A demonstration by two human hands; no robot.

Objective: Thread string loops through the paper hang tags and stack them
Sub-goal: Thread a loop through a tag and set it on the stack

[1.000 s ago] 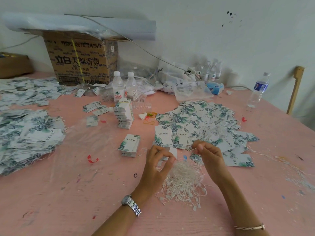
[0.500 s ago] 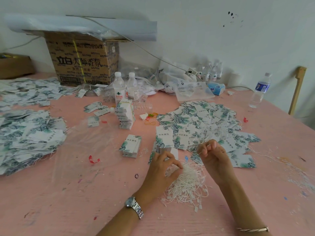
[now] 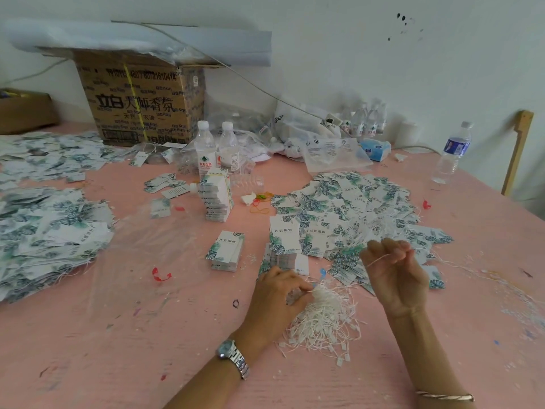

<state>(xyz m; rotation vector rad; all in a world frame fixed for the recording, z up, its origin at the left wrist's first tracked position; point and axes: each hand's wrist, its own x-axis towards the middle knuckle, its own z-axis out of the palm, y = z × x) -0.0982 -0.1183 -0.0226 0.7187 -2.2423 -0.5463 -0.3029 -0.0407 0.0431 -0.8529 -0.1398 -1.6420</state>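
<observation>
A tangle of white string loops (image 3: pixel 323 315) lies on the pink table in front of me. My left hand (image 3: pixel 278 296) rests at its left edge, fingertips pinched into the strings. My right hand (image 3: pixel 393 271) is raised to the right of the pile, fingers curled shut around one white string (image 3: pixel 379 259). Behind my hands spreads a loose heap of leaf-printed paper hang tags (image 3: pixel 348 214). A small neat stack of tags (image 3: pixel 225 250) sits left of my left hand, and a taller stack (image 3: pixel 216 197) stands farther back.
Big piles of strung tags (image 3: pixel 50 231) cover the table's left side. Two water bottles (image 3: pixel 215 149), a cardboard box (image 3: pixel 141 98) and plastic bags (image 3: pixel 330 149) line the back. Another bottle (image 3: pixel 452 153) stands far right by a wooden post (image 3: pixel 516 152).
My left hand dropped from the tags down onto the string pile. My right hand lifted and turned palm-up, drawing one string up from the pile.
</observation>
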